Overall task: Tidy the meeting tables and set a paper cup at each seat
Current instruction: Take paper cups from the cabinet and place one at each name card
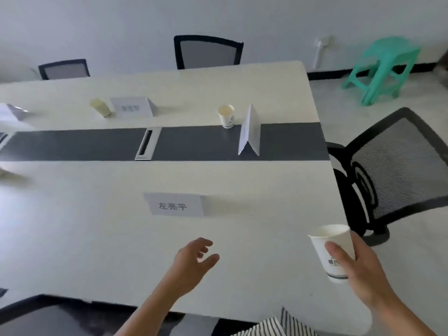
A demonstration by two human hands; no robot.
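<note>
Your right hand [358,267] is wrapped around a paper cup [332,251], thumb across its printed side and fingers behind it. You hold the cup upright over the near right corner of the meeting table [97,226], to the right of the near name card [175,205] and closer to you than it. Your left hand [194,260] holds nothing; its fingers are loosely spread and curled above the tabletop, on your side of that same card and slightly right of it.

Beyond the card, a dark strip [72,144] runs across the table. A second cup [226,116] stands upright at the strip's far edge, just beside a folded card [249,134] standing on the strip. Farther left, a third cup [100,107] sits next to another name card [132,107]. A mesh chair [392,170] stands off the table's right end.
</note>
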